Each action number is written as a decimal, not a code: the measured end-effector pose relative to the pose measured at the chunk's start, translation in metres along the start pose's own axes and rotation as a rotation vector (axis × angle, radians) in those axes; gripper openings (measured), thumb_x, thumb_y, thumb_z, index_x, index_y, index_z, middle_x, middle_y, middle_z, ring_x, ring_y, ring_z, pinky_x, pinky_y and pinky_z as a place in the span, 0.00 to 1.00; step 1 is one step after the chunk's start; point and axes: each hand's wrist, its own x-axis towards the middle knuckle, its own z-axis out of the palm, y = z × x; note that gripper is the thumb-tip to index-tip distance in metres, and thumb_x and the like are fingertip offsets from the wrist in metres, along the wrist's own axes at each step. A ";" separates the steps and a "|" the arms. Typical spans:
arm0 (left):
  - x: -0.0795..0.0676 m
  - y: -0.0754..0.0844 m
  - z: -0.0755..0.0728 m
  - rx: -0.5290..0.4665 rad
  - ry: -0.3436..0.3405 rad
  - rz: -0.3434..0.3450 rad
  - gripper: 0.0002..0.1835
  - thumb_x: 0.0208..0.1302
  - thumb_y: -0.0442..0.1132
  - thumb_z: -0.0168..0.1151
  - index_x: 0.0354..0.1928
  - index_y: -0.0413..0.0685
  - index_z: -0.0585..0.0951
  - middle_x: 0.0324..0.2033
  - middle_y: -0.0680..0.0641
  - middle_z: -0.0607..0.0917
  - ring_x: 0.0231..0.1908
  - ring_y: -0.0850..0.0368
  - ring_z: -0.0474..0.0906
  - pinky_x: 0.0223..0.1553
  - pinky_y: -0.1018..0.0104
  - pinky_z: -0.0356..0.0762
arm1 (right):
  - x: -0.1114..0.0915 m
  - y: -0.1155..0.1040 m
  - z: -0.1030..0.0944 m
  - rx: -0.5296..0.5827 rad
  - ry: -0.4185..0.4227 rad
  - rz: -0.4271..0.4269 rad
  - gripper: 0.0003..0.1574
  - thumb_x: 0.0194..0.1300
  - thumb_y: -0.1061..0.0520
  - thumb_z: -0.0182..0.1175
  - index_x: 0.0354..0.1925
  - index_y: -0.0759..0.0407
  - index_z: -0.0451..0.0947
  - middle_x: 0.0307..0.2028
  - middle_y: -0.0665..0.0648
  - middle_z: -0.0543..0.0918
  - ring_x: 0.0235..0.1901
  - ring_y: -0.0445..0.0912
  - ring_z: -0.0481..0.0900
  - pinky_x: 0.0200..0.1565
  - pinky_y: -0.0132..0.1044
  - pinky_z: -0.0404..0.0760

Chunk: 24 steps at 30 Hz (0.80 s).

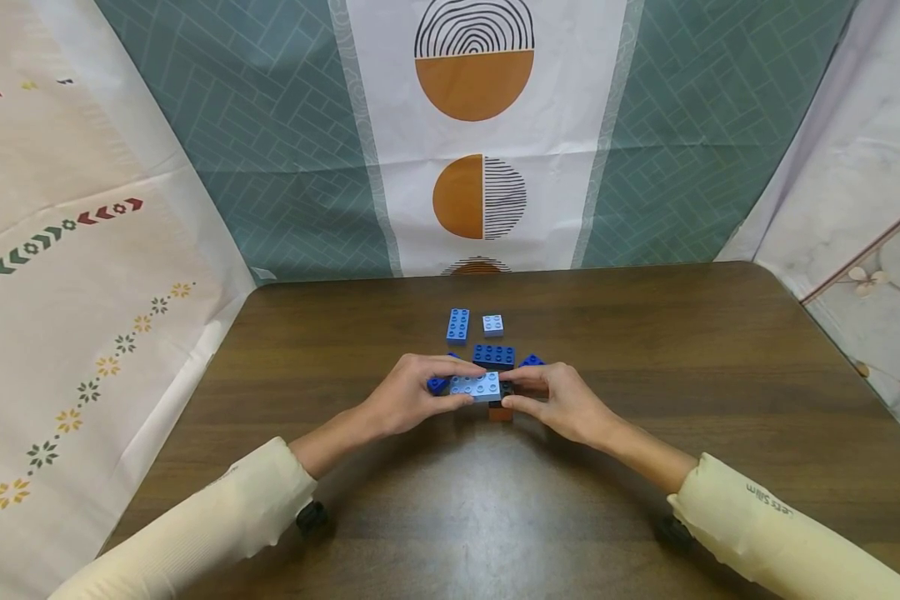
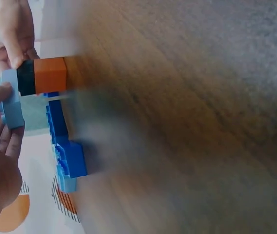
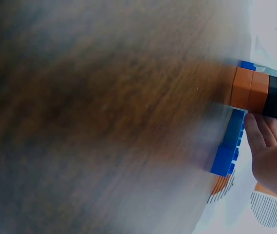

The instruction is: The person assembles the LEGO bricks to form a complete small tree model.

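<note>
My left hand (image 1: 412,395) pinches a light blue toy building brick (image 1: 474,387) between thumb and fingers. The brick lies level at the top of a small stack, with its right end over a black brick (image 3: 273,96) and its left end jutting out. Beneath the black brick are orange bricks (image 3: 250,89), standing on the table. From the other side, my right hand (image 1: 566,404) grips the stack at the black brick, thumb on the near face and fingers behind. Its fingertips come close to the light blue brick's right end.
Just behind the stack lies a dark blue brick (image 1: 493,356), with other blue bricks (image 1: 532,361) partly hidden by the hands. Farther back are a medium blue brick (image 1: 457,326) and a small pale blue brick (image 1: 492,325). The brown wooden table (image 1: 345,333) ends at a patterned cloth.
</note>
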 end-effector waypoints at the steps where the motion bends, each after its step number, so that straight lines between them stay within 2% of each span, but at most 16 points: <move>1: 0.000 0.001 -0.001 0.011 -0.006 0.000 0.21 0.68 0.34 0.75 0.62 0.48 0.87 0.58 0.51 0.89 0.53 0.56 0.85 0.48 0.51 0.88 | 0.000 0.000 0.000 0.001 -0.001 -0.001 0.25 0.71 0.62 0.71 0.63 0.67 0.83 0.55 0.63 0.88 0.55 0.53 0.88 0.56 0.47 0.86; 10: 0.005 0.004 -0.005 0.091 -0.058 0.030 0.20 0.69 0.35 0.75 0.61 0.44 0.87 0.59 0.47 0.88 0.53 0.55 0.86 0.43 0.52 0.88 | 0.003 0.001 -0.004 -0.005 -0.014 -0.022 0.25 0.70 0.60 0.73 0.62 0.66 0.83 0.53 0.61 0.88 0.55 0.54 0.88 0.57 0.48 0.85; 17: 0.008 0.005 -0.007 0.108 -0.087 0.011 0.19 0.70 0.35 0.74 0.61 0.44 0.88 0.59 0.47 0.88 0.58 0.54 0.85 0.48 0.56 0.88 | 0.005 -0.004 -0.005 0.054 0.008 -0.033 0.27 0.68 0.59 0.75 0.64 0.62 0.83 0.60 0.61 0.86 0.59 0.56 0.86 0.60 0.52 0.83; 21: 0.008 0.005 -0.007 0.111 -0.080 0.000 0.19 0.70 0.35 0.74 0.61 0.45 0.88 0.58 0.47 0.88 0.49 0.57 0.85 0.41 0.57 0.87 | 0.007 -0.008 -0.002 0.099 0.051 -0.057 0.23 0.68 0.58 0.74 0.60 0.60 0.86 0.57 0.60 0.88 0.58 0.55 0.86 0.58 0.48 0.85; 24: 0.006 0.005 -0.004 0.115 -0.063 -0.017 0.20 0.70 0.36 0.74 0.62 0.48 0.87 0.58 0.50 0.88 0.46 0.59 0.84 0.43 0.56 0.87 | 0.007 -0.009 0.000 0.106 0.070 -0.058 0.21 0.68 0.58 0.75 0.58 0.61 0.88 0.54 0.59 0.89 0.55 0.54 0.88 0.55 0.43 0.86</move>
